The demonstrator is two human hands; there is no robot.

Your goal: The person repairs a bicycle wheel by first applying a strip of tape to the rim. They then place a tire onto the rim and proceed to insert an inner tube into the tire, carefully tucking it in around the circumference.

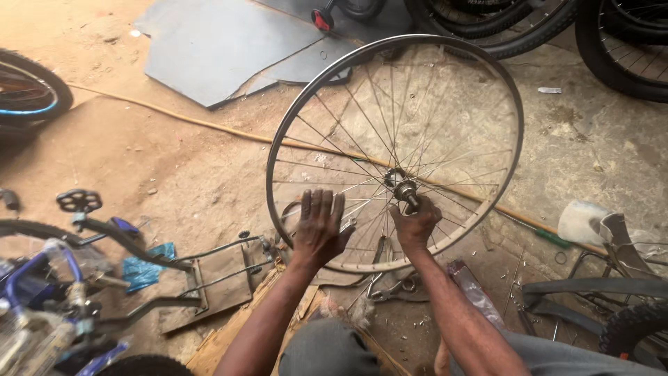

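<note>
Two hands (319,228) (415,223) on bare wheel (299,125), tyres (501,28) beyond

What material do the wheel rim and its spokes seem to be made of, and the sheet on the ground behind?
Wheel rim: probably metal, silvery, with a dull shine along its edge. Spokes: thin metal wire by the look, bright and straight. Sheet: flat, matte grey, with cut edges; metal or board, the look leaves it open.

A dusty concrete floor (598,146) carries a bare spoked wheel rim (292,118), with a grey sheet (209,49) behind it and a yellow hose (174,115) passing under it.
</note>
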